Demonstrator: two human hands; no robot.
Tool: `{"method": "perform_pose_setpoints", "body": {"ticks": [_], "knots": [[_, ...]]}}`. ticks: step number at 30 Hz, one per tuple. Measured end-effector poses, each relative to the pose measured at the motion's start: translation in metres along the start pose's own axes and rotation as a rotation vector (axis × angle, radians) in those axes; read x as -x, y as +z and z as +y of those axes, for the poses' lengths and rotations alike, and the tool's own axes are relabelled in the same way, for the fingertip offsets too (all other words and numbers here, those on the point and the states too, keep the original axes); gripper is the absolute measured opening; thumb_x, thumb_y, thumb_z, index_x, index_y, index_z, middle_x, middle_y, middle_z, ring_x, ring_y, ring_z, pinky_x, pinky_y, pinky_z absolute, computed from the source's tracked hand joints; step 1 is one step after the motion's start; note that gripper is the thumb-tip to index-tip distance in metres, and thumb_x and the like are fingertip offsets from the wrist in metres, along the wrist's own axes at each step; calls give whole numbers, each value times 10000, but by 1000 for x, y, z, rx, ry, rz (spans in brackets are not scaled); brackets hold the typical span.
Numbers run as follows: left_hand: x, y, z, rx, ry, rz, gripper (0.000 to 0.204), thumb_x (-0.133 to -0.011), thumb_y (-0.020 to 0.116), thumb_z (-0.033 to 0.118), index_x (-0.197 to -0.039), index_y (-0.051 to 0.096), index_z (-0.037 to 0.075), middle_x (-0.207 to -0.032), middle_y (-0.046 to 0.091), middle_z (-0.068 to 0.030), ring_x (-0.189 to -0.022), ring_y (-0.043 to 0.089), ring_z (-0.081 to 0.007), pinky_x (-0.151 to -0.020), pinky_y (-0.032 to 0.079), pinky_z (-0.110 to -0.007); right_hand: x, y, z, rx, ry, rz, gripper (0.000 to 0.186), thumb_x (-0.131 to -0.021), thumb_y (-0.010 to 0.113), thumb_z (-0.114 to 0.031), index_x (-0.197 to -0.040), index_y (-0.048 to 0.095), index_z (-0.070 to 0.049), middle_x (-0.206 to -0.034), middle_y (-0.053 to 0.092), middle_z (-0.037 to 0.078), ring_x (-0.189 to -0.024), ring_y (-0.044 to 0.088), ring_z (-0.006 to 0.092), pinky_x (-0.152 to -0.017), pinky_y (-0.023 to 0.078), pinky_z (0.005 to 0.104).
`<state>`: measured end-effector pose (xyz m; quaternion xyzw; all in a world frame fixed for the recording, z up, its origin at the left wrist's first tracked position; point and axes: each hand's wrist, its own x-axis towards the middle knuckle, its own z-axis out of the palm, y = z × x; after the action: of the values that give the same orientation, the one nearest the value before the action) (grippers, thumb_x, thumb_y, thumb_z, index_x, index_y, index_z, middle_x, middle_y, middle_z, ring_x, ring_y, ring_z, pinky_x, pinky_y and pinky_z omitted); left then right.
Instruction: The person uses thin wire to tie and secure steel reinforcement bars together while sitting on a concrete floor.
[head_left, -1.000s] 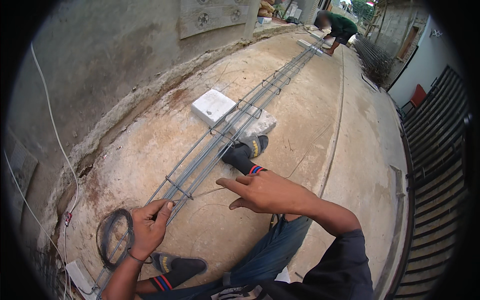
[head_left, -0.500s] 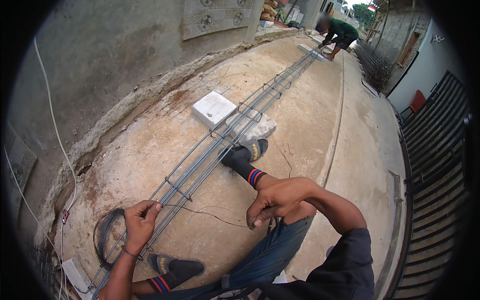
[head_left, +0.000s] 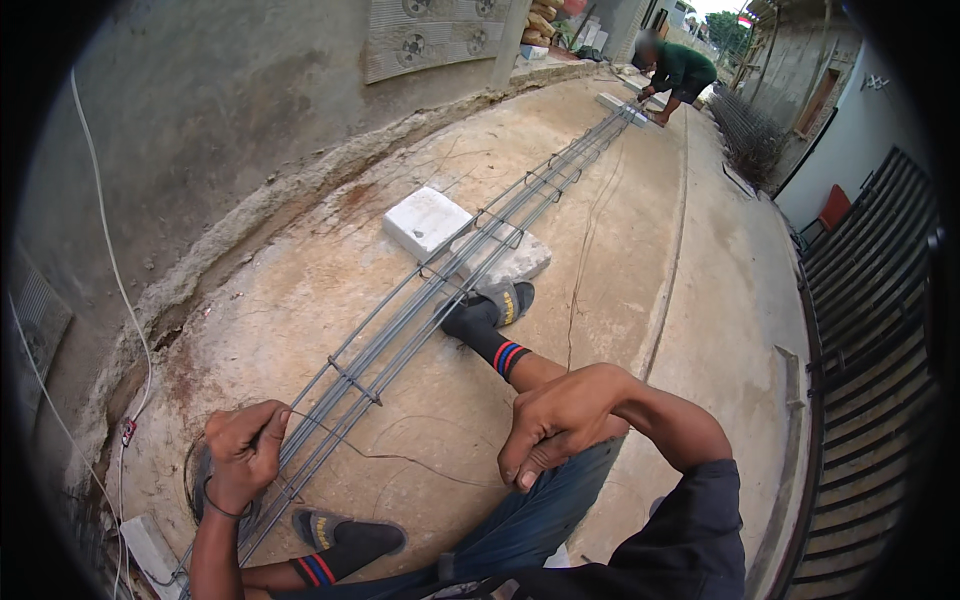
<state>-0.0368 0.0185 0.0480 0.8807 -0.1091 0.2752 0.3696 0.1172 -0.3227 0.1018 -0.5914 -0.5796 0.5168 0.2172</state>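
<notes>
The left hand [head_left: 245, 452] pinches a thin dark wire [head_left: 404, 458] between thumb and forefinger, the grip narrow and closed on it. A second ago that hand was farther right, at the bars of the rebar cage [head_left: 395, 330] just below a stirrup [head_left: 354, 380]; now it has drawn back to the left, and the wire trails from its fingertips across the bars. The right hand [head_left: 562, 428] has changed more. Then it reached out over the ground with its forefinger extended; now it is pulled in over the bent knee, fingers curled, thumb and forefinger closed at the wire's far end (the contact itself is small, but the wire runs right up to them). The wire now spans the gap between the hands with a slight sag, its middle over the ground to the right of the cage.

The wire coil [head_left: 196, 478], a clear ring beside the left wrist before, is now mostly hidden behind that hand and forearm. The cage lies where it was, slanting away from the lower left, passing over the grey block [head_left: 510, 258] with the white block [head_left: 428, 218] just beside it. The right sandal [head_left: 515, 300] remains next to the cage, and the co-worker [head_left: 688, 66] still stoops at its far end.
</notes>
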Motion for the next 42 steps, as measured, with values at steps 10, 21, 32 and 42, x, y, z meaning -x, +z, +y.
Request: {"method": "perform_pose_setpoints", "body": {"ticks": [10,21,32,42], "knots": [[25,-4,78,231,457,-536,206,-699,800,-2,-896,748,35,-531,505,-16,-430,522,-122,-411,371,-277,57,-27,39,-97,172,609,197,-927,720,-191,-927,721,6,-784,694,14,-703,573,82,-636,447,268],[46,55,-4,35,-293,-247,99,-904,704,119,-918,713,22,-637,612,-118,-550,600,-252,-540,453,-358,81,16,57,22,498,705,219,-938,696,-215,-1075,672,-46,-700,633,13,-651,596,143,-614,456,304],[20,91,4,622,-605,-364,281,-964,686,239,-853,707,-19,-639,641,-53,-562,534,-88,-535,414,-273,7,48,22,583,119,995,283,-882,703,-152,-1157,670,-91,-783,618,106,-681,617,322,-604,495,419],[8,81,14,260,-52,-123,136,-833,774,77,-743,705,4,-581,604,-88,-490,572,-173,-471,418,-305,29,44,22,-254,149,-41,251,-1028,541,-174,-1143,684,-3,-967,720,127,-955,665,206,-838,489,337]]}}
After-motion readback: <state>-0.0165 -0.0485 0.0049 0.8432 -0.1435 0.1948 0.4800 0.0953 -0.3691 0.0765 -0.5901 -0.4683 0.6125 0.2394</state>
